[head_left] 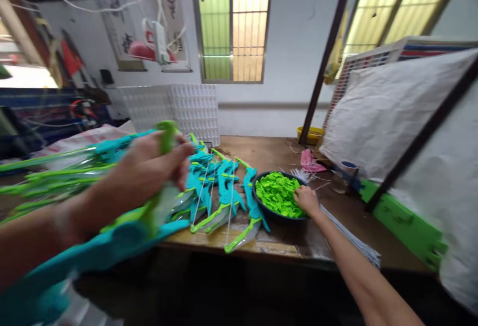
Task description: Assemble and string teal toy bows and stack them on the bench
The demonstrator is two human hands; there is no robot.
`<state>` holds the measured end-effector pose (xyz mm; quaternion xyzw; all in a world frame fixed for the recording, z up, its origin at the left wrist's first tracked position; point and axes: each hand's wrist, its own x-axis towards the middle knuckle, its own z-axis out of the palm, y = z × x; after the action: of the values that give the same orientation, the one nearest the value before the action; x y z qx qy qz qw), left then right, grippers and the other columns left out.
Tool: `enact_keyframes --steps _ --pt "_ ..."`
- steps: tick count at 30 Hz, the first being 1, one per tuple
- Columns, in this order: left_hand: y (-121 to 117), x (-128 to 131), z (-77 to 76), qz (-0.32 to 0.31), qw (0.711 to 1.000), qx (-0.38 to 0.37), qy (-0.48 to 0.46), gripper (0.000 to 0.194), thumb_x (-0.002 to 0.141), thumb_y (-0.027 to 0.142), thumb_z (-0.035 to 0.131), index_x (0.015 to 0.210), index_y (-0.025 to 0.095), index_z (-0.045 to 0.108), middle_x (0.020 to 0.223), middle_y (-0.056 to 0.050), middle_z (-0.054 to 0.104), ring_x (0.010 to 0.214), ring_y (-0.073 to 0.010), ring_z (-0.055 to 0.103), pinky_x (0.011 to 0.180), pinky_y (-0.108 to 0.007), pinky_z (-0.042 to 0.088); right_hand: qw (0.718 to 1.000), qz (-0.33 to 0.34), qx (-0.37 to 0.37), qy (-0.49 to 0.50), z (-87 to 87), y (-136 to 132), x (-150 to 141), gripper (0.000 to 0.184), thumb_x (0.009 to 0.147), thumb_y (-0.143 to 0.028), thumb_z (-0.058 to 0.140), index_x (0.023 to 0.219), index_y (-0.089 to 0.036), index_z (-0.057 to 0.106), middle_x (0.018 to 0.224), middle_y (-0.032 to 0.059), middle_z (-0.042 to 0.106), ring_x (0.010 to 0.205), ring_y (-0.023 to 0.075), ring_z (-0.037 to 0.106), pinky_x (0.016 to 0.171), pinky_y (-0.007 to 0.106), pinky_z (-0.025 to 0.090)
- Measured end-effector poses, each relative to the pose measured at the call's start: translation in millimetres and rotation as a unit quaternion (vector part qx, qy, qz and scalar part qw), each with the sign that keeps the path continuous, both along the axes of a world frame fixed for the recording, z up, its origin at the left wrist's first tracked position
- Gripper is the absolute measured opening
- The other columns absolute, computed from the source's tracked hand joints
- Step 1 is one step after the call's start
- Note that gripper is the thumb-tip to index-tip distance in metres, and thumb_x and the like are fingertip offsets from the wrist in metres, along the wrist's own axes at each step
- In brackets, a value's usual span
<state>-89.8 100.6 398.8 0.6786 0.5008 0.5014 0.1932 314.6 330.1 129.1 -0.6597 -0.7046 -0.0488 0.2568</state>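
My left hand point(149, 162) is closed around the green limb of a teal-and-green toy bow point(123, 236), blurred in front of me at the left. The bow's teal body stretches down to the lower left corner. At the right side of a dark bowl point(261, 209), my right hand point(306, 200) has its fingers curled in against small bright green plastic pieces point(278, 191). What those fingertips grip is hidden. Between my hands lie several more toy bows point(226, 191), strung with white cord, their green tips over the table's front edge.
More bows point(67, 166) are piled on the left of the brown table point(261, 149). Right of the bowl lie a bundle of white cords point(353, 236), a pink cloth point(310, 161), a jar point(341, 176) and a green panel point(405, 221). A power strip point(160, 42) hangs overhead.
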Motion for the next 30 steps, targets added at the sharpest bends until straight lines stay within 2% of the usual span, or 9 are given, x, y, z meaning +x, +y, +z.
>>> enact_keyframes --steps 2,6,12,13,16,18,25,28,30 --pt "16 33 3.4 -0.093 0.995 -0.04 -0.006 0.041 0.102 0.026 0.056 0.062 0.017 0.053 0.048 0.001 0.054 0.042 -0.0091 0.051 0.045 -0.019 0.043 0.997 0.029 0.04 0.06 6.4 -3 -2 0.018 0.097 -0.031 0.063 0.097 -0.014 0.068 0.113 0.0103 0.068 0.112 0.0263 0.063 0.101 0.05 0.049" --pt "57 97 5.2 -0.216 0.952 -0.116 -0.181 0.031 0.103 0.024 0.055 0.074 0.021 0.045 0.049 0.007 0.048 0.037 -0.0104 0.048 0.041 -0.022 0.043 0.97 0.082 0.1 0.207 16.5 -27 -18 0.027 0.095 -0.038 0.053 0.083 -0.018 0.066 0.101 0.0147 0.069 0.102 0.0292 0.063 0.097 0.047 0.048" --pt "80 155 -6.6 -0.275 0.901 -0.151 -0.3 0.033 0.105 0.026 0.054 0.075 0.021 0.041 0.049 0.008 0.046 0.038 -0.0079 0.045 0.046 -0.021 0.043 0.891 0.193 0.059 0.408 20.4 -147 -61 0.04 0.098 -0.056 0.05 0.102 -0.022 0.071 0.086 0.0071 0.073 0.082 0.0237 0.069 0.081 0.039 0.056" --pt "82 165 -11.4 -0.283 0.893 -0.165 -0.309 0.032 0.105 0.026 0.053 0.075 0.021 0.041 0.049 0.008 0.046 0.038 -0.0079 0.044 0.046 -0.021 0.043 0.863 0.218 0.042 0.453 21.6 -172 -67 0.039 0.098 -0.055 0.05 0.101 -0.023 0.072 0.089 0.0066 0.073 0.084 0.0237 0.07 0.083 0.039 0.056" --pt "87 196 -31.1 -0.306 0.875 -0.194 -0.323 0.031 0.105 0.026 0.053 0.076 0.021 0.042 0.048 0.008 0.045 0.038 -0.0085 0.045 0.044 -0.021 0.042 0.701 0.298 -0.042 0.647 24.2 -235 -80 0.022 0.089 -0.048 0.071 0.092 -0.026 0.076 0.102 0.0055 0.075 0.094 0.0254 0.072 0.093 0.043 0.055" --pt "88 219 -46.2 -0.318 0.863 -0.198 -0.34 0.029 0.104 0.027 0.055 0.078 0.021 0.044 0.048 0.009 0.045 0.037 -0.0083 0.044 0.043 -0.021 0.042 0.648 0.299 -0.069 0.697 24.3 -260 -85 0.016 0.084 -0.042 0.079 0.089 -0.027 0.078 0.11 0.0045 0.076 0.096 0.0251 0.072 0.096 0.043 0.054" --pt "91 269 -89.6 -0.33 0.843 -0.207 -0.372 0.025 0.101 0.032 0.059 0.082 0.019 0.05 0.054 0.008 0.05 0.043 -0.0093 0.051 0.052 -0.023 0.048 0.626 0.112 -0.016 0.772 18.4 -274 -82 0.03 0.065 -0.043 0.095 0.086 -0.027 0.08 0.082 -0.0004 0.078 0.076 0.0183 0.072 0.079 0.032 0.059" --pt "96 253 -113.5 -0.387 0.861 -0.188 -0.272 0.024 0.093 0.036 0.07 0.098 0.015 0.06 0.076 -0.001 0.067 0.067 -0.013 0.065 0.067 -0.025 0.053 0.62 0.054 0.038 0.781 9.8 -279 -77 0.032 0.062 -0.039 0.097 0.086 -0.027 0.08 0.085 -0.0003 0.079 0.074 0.016 0.072 0.076 0.03 0.059" --pt "96 226 -140.0 -0.404 0.878 -0.168 -0.191 0.039 0.083 0.036 0.081 0.109 0.014 0.064 0.102 -0.009 0.073 0.093 -0.0183 0.07 0.084 -0.029 0.054 0.617 0.024 0.078 0.783 0.7 -286 -70 0.033 0.061 -0.039 0.097 0.085 -0.026 0.079 0.085 0.0004 0.079 0.073 0.0168 0.072 0.076 0.033 0.06"
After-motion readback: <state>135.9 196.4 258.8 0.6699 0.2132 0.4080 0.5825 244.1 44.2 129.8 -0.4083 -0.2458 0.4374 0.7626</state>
